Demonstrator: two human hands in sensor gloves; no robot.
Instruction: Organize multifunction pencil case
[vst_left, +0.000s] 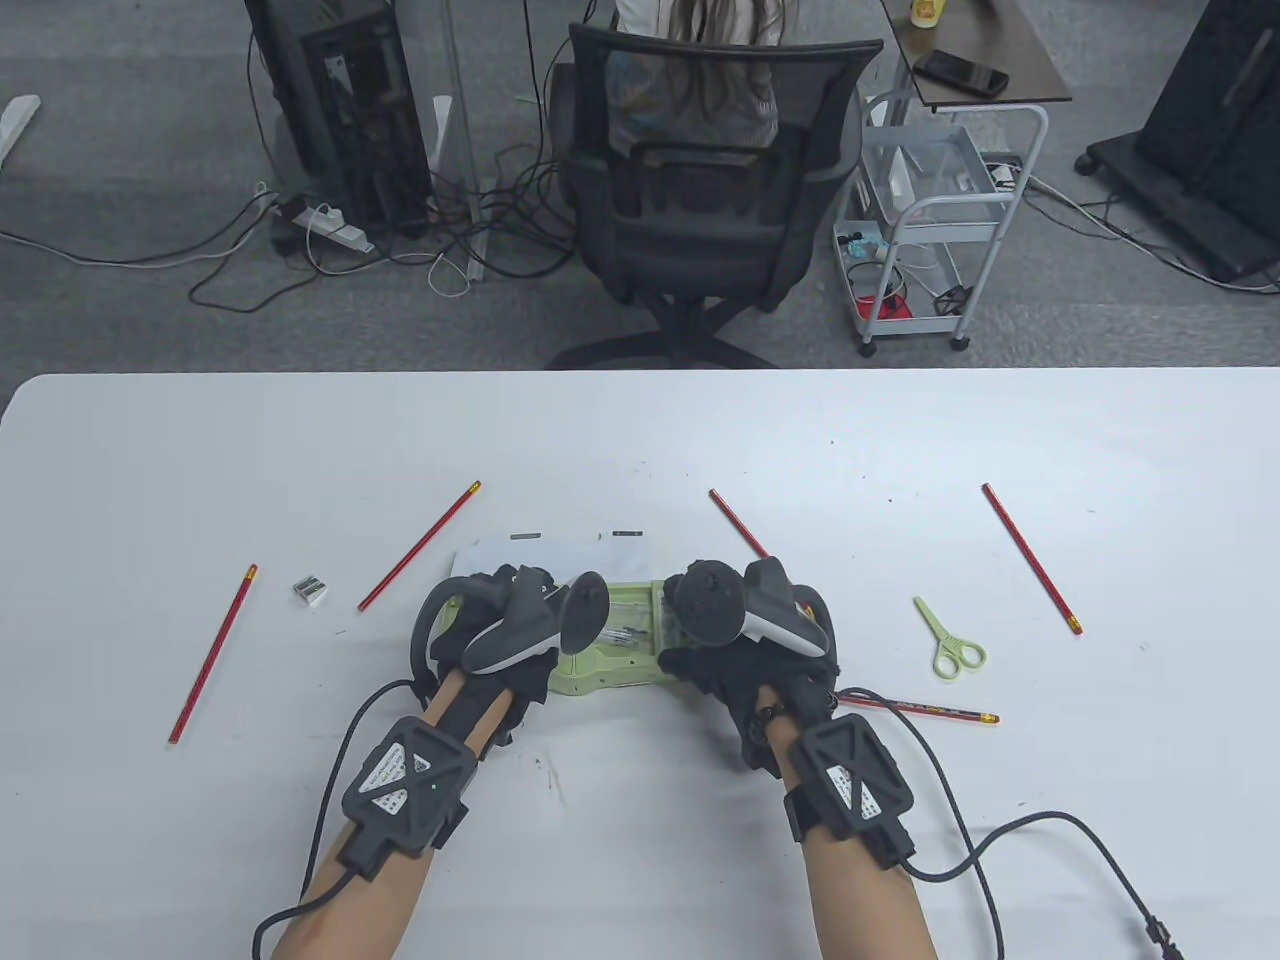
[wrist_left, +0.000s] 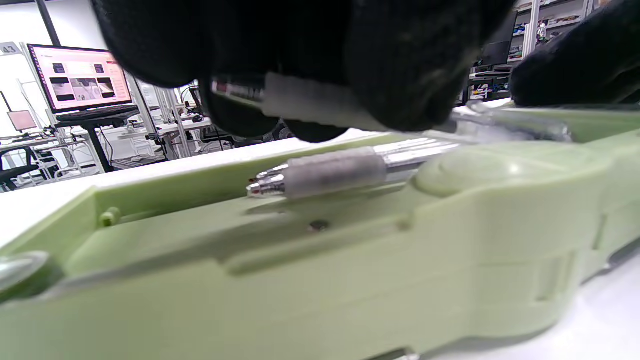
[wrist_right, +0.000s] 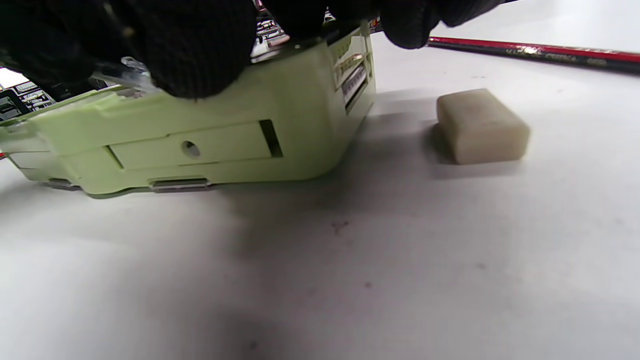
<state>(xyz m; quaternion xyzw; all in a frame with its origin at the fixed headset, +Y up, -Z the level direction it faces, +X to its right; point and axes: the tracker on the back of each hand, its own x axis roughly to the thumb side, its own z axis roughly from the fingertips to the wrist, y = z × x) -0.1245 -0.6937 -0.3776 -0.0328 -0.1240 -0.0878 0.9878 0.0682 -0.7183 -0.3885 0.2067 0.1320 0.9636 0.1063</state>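
Pencil case (vst_left: 610, 640), the light green plastic one, sits open on the white table (vst_left: 640, 430) near the front edge, right between both gloved hands. Left hand (vst_left: 500, 640) is at its left end, and in the left wrist view the fingers (wrist_left: 390, 65) are curled round a clear pen (wrist_left: 310, 102) with a whitish grip, holding it just above the case. Another clear pen (wrist_left: 345, 170) already lies inside the tray below it. Right hand (vst_left: 745, 640) is at the right end; the right wrist view shows its fingers (wrist_right: 200, 50) pressed on the top edge of the case, but whether they actually grip it or a pen I can't tell.

Scattered around: red pencils to the far left (vst_left: 212, 655), left of centre (vst_left: 420, 545), behind the right hand (vst_left: 738, 522), far right (vst_left: 1032, 557) and one just by the right wrist (vst_left: 925, 710). Small green scissors (vst_left: 948, 640) lie to the right, a sharpener (vst_left: 310, 590) to the left, and a beige eraser (wrist_right: 481, 126) close to the case's right end
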